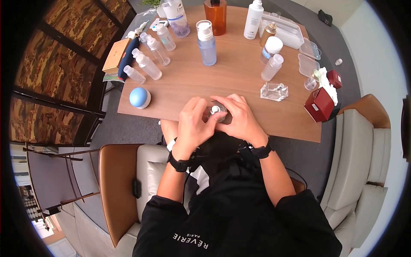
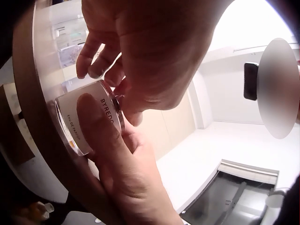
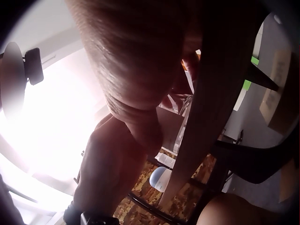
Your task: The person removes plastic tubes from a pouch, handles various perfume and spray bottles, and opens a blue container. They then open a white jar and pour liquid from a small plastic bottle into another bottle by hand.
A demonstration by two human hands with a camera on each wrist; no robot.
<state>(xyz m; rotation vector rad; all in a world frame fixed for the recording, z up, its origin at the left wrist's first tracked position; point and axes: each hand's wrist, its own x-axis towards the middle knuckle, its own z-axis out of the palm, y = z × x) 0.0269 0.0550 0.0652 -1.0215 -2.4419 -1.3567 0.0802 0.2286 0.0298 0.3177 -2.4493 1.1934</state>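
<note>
Between both hands, at the table's near edge, is a round clear perfume bottle (image 2: 70, 116) with a "BYREDO" label. Its white spray nozzle (image 1: 215, 109) faces up in the head view. My right hand (image 1: 239, 118) grips the bottle's body, its thumb (image 2: 96, 117) flat over the label in the left wrist view. From the other side my left hand (image 1: 193, 122) holds the bottle near its collar, fingers curled and thumb close to the nozzle. In the right wrist view, the hands hide most of the bottle.
Several pump and spray bottles (image 1: 147, 65) line the left of the wooden table (image 1: 184, 85), near a blue-lidded jar (image 1: 140, 98). A blue pump bottle (image 1: 207, 49) stands mid-back. To the right are a clear faceted block (image 1: 274, 91), a frosted bottle (image 1: 272, 68) and a red tissue box (image 1: 319, 105).
</note>
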